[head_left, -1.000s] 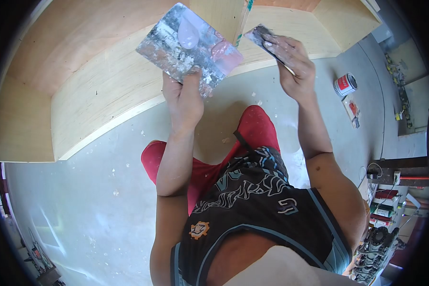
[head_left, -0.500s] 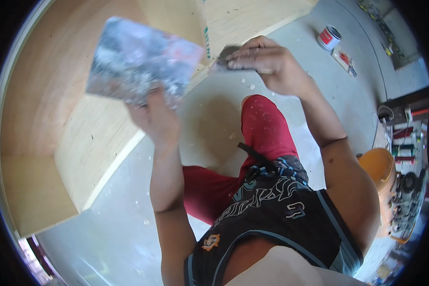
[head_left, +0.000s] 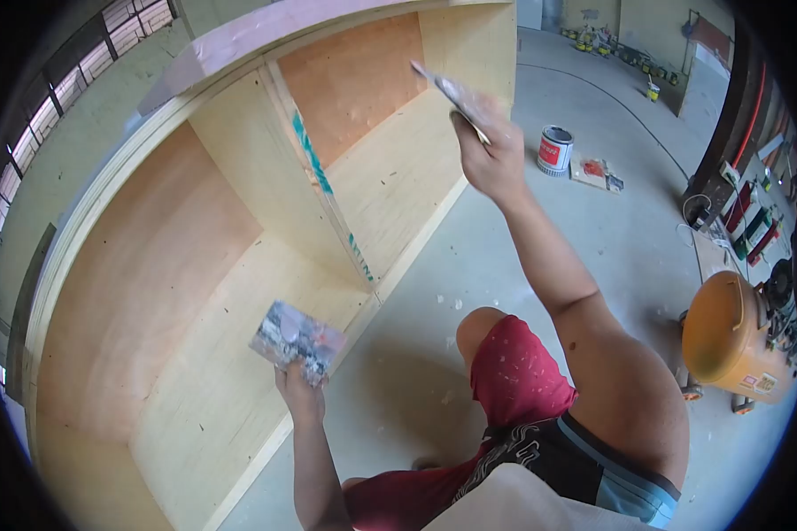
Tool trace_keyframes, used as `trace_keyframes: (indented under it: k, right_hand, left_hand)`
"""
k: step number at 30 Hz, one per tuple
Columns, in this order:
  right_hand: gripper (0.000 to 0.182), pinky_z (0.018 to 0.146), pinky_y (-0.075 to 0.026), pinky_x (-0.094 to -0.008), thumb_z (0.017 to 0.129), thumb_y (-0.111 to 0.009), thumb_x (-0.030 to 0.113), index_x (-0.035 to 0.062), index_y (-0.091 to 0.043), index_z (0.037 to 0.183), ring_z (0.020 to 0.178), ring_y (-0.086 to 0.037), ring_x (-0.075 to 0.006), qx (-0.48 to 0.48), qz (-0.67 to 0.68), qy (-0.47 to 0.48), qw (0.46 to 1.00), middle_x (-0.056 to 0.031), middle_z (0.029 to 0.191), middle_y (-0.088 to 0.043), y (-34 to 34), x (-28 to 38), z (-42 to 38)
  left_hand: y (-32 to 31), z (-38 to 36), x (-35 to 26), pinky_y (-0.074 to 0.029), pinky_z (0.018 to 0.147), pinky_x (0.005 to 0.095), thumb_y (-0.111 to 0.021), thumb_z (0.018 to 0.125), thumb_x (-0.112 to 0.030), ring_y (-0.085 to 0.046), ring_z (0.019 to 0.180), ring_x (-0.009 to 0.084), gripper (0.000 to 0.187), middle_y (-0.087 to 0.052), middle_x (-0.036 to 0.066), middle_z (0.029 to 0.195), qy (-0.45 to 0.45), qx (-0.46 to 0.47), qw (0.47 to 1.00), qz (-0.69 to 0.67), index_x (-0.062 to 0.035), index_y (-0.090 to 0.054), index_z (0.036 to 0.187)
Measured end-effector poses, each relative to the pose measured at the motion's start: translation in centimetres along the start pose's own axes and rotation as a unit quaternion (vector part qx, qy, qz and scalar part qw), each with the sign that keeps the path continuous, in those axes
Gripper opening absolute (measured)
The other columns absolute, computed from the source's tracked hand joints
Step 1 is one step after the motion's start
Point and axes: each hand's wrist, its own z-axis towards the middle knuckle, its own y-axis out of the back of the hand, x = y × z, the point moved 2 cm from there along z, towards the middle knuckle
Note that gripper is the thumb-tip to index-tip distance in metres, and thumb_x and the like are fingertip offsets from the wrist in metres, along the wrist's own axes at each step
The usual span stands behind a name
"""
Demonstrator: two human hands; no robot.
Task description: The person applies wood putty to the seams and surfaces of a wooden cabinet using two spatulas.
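A small flat board (head_left: 294, 334) smeared with grey and white filler is gripped at its near edge by my left hand (head_left: 302, 396). It sits in front of the lower part of a plywood cabinet (head_left: 239, 274). My right hand (head_left: 494, 161), closed, holds up a putty knife (head_left: 459, 96) with its blade pointing up and left. In this view the blade overlaps the cabinet's right-hand compartment. Green marks (head_left: 313, 155) run along the front edge of the cabinet's divider (head_left: 266, 168).
On the floor to the right stand an open paint can (head_left: 555, 150) and a stained piece of board (head_left: 597, 173). An orange air compressor (head_left: 726, 323) is farther right, near a dark post (head_left: 726, 115). Barred windows (head_left: 75, 84) lie behind the cabinet.
My view has tilted up, showing more of the cabinet and room. The board has gone lower and away from me; the putty knife has risen, its blade now tilted up beside the right compartment.
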Motion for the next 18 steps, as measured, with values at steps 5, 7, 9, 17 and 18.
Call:
trace_keyframes:
  k: [5,7,9,17,18]
  right_hand:
    - [0.046,0.083,-0.043,-0.0365,0.063,-0.053,-0.012,0.0076,-0.062,0.104,0.095,-0.057,-0.0267,-0.077,-0.177,0.193,0.962,-0.0075,0.105,-0.063,-2.1,-6.8,7.2]
    - [0.045,0.083,-0.043,-0.0356,0.063,-0.054,-0.01,0.0087,-0.062,0.103,0.098,-0.056,-0.0247,-0.081,-0.181,0.191,0.961,-0.005,0.106,-0.063,-2.8,-8.6,8.0]
    - [0.045,0.083,-0.044,-0.0366,0.066,-0.055,-0.011,0.0089,-0.062,0.106,0.099,-0.056,-0.0275,-0.05,-0.198,0.204,0.958,-0.0054,0.11,-0.062,-3.6,-10.1,8.4]
    - [0.044,0.081,-0.043,-0.0356,0.065,-0.057,-0.009,0.0104,-0.063,0.103,0.099,-0.056,-0.0242,-0.076,-0.171,0.233,0.954,-0.0038,0.109,-0.062,-4.8,-13.6,10.3]
    - [0.043,0.079,-0.043,-0.0355,0.064,-0.058,-0.006,0.0123,-0.063,0.102,0.097,-0.056,-0.0226,-0.077,-0.171,0.233,0.954,-0.0029,0.108,-0.063,-5.0,-13.7,10.5]
  left_hand:
    - [2.1,1.0,2.2,-0.041,0.041,0.0262,-0.049,0.077,-0.012,-0.055,0.061,0.0142,0.028,-0.056,0.004,0.085,0.037,-0.06,0.997,0.005,-0.0065,-0.046,0.104]
    - [1.1,2.0,1.9,-0.042,0.042,0.0264,-0.05,0.077,-0.014,-0.055,0.061,0.0135,0.026,-0.056,0.004,0.083,0.021,-0.106,0.994,-0.016,-0.0063,-0.047,0.102]
    - [0.6,3.4,2.2,-0.042,0.042,0.026,-0.05,0.076,-0.014,-0.054,0.061,0.0133,0.023,-0.055,0.003,0.081,0.058,-0.123,0.986,-0.102,-0.007,-0.048,0.098]
    - [-2.3,5.9,5.2,-0.043,0.043,0.027,-0.051,0.076,-0.014,-0.054,0.06,0.0147,0.021,-0.054,0.004,0.079,0.049,-0.108,0.993,-0.007,-0.007,-0.047,0.095]
    - [-2.2,5.9,5.5,-0.043,0.043,0.0275,-0.051,0.075,-0.014,-0.054,0.06,0.0149,0.021,-0.054,0.004,0.079,0.081,-0.112,0.99,-0.036,-0.0069,-0.047,0.095]
